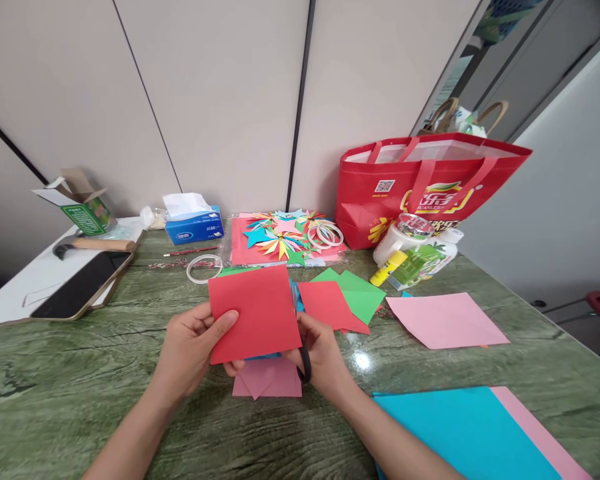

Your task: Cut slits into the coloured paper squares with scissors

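Observation:
A red sheet of paper (255,313) is held up over the table, its left edge pinched by my left hand (193,343), thumb in front and fingers behind. At the sheet's right edge, my right hand (320,350) is closed round scissors (306,363). Their dark handle loop shows below the fingers, and part of the blades shows by the paper's upper right edge. Whether the blades are apart cannot be seen. Beneath the red sheet lie pink paper pieces (270,380). Behind my right hand are red paper scraps (327,303) and green paper (363,293).
At the back stand a red shopping bag (365,200), a blue tissue box (195,230) and paper stars (280,233) on a plastic-wrapped pack. A yellow glue stick (389,268), pink paper (447,321) and blue sheets (455,433) are rightward. Leftward lie a phone (83,287) and hammer (100,245).

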`<state>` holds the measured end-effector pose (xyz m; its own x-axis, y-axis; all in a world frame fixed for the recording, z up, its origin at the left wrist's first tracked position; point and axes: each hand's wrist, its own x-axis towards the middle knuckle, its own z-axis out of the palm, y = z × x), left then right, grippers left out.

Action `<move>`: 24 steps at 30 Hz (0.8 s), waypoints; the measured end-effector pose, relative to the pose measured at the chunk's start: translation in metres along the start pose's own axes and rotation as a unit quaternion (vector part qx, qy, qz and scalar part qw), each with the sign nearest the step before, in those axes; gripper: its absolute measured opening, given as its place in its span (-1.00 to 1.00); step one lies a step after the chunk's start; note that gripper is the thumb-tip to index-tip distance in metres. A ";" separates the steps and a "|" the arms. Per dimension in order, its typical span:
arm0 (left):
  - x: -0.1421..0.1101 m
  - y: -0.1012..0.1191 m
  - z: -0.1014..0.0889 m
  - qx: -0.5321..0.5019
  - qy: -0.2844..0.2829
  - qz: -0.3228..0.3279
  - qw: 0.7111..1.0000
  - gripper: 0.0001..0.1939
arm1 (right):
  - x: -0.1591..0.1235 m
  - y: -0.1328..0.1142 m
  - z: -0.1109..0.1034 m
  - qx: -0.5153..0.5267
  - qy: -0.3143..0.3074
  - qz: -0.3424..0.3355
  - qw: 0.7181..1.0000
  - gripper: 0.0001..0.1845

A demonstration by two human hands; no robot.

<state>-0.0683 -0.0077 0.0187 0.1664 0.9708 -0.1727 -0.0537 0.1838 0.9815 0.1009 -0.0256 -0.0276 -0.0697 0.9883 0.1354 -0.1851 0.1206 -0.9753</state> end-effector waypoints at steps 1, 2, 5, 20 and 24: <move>0.000 0.000 0.000 0.003 0.000 -0.001 1.000 -0.66 | 0.000 0.000 0.000 -0.005 -0.001 0.003 1.000 -0.76; 0.000 0.000 -0.001 0.005 -0.001 -0.002 1.000 -0.68 | 0.000 0.000 0.000 -0.008 -0.001 0.005 1.000 -0.75; -0.001 0.000 -0.001 0.008 -0.006 -0.006 1.000 -0.73 | 0.000 -0.001 -0.001 -0.001 -0.007 0.006 1.000 -0.72; -0.002 0.003 0.001 0.015 -0.007 -0.021 1.000 -0.75 | 0.000 0.000 0.000 -0.010 0.030 0.014 0.999 -0.76; -0.002 0.002 0.002 0.011 -0.009 -0.025 1.000 -0.75 | -0.001 0.003 0.001 -0.009 0.041 0.022 0.999 -0.74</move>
<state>-0.0665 -0.0091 0.0214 0.1869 0.9576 -0.2195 -0.0230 0.2276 0.9735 0.0991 -0.0264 -0.0307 0.0024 0.9969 0.0780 -0.1664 0.0773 -0.9830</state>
